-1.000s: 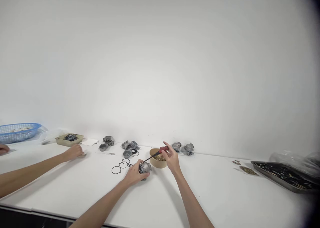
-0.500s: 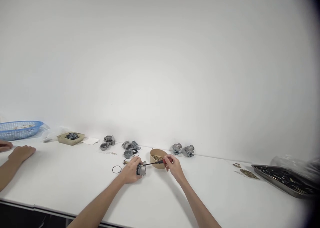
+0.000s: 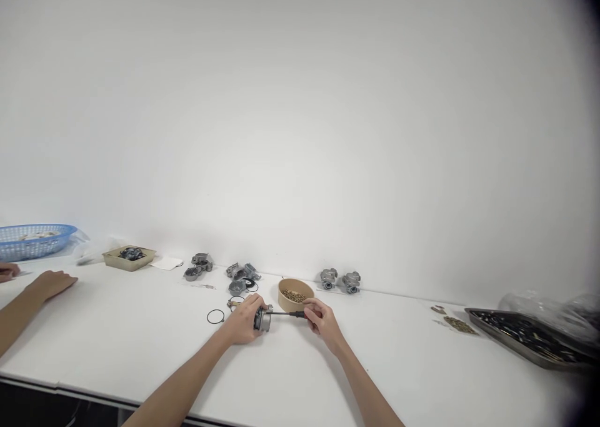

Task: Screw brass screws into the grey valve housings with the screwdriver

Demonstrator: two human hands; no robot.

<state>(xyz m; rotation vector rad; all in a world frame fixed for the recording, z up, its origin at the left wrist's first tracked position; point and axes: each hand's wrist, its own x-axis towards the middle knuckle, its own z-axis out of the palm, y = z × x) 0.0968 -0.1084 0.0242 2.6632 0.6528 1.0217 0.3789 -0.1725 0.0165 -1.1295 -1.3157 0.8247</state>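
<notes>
My left hand (image 3: 244, 321) is closed around a grey metal carburetor-like part (image 3: 265, 319), holding it on its side on the white table. In my right hand (image 3: 321, 322) is a screwdriver (image 3: 288, 314) with a thin dark shaft and a red and black handle, gripped by the fingertips. Its shaft lies nearly level, and the tip meets the right side of the metal part; the exact contact is too small to make out. Just behind the screwdriver stands a tan bowl (image 3: 287, 301) with small brass pieces in it. A black rubber ring (image 3: 215, 316) lies left of my left hand.
Grey metal castings (image 3: 238, 287) sit behind my left hand, with two more metal bodies (image 3: 350, 282) by the wall. A metal tray (image 3: 506, 338) of dark parts and brass pieces (image 3: 459, 325) lie right. Another person's hand (image 3: 54, 283) rests left, near a beige tray (image 3: 112, 262) and blue basket (image 3: 56, 242).
My right hand has lowered slightly, bringing the screwdriver from a slant to nearly level. My left hand still holds the metal part. The other person's hand has shifted right.
</notes>
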